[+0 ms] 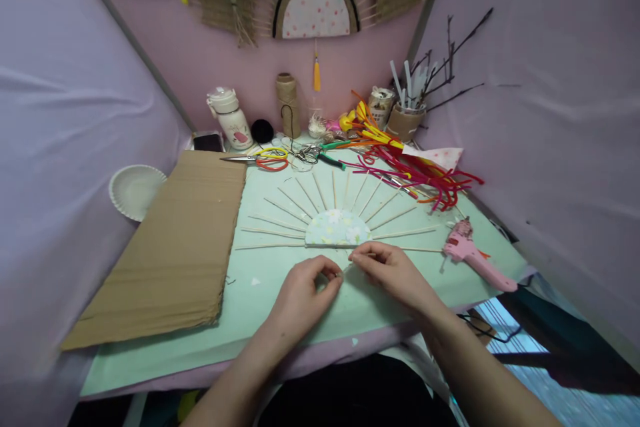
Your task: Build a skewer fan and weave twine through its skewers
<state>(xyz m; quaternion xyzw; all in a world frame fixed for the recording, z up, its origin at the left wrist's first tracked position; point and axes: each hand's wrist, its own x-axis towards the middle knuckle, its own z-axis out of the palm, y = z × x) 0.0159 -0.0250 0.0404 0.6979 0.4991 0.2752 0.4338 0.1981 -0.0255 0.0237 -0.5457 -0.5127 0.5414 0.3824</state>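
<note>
My left hand [309, 285] is closed in a pinch just below the half-circle piece, thumb and forefinger meeting at a tiny pale bit. To its right, my right hand [389, 269] is also pinched, around something thin and small; neither item can be made out. The fingertips of both hands are close together but apart. Right above them lies a half-circle covered in pale floral cloth [336, 227], flat side toward me. Thin wooden sticks [284, 235] fan out from its curved edge and flat ends like rays.
Cardboard [165, 240] lies left, beside a paper plate [136, 192]. Scissors [270, 159], green-handled pliers [330, 159], a bottle [230, 119] and a twine spool [287, 105] stand or lie at the back. Pipe cleaners [425, 177] and a pink glue gun [475, 255] are right.
</note>
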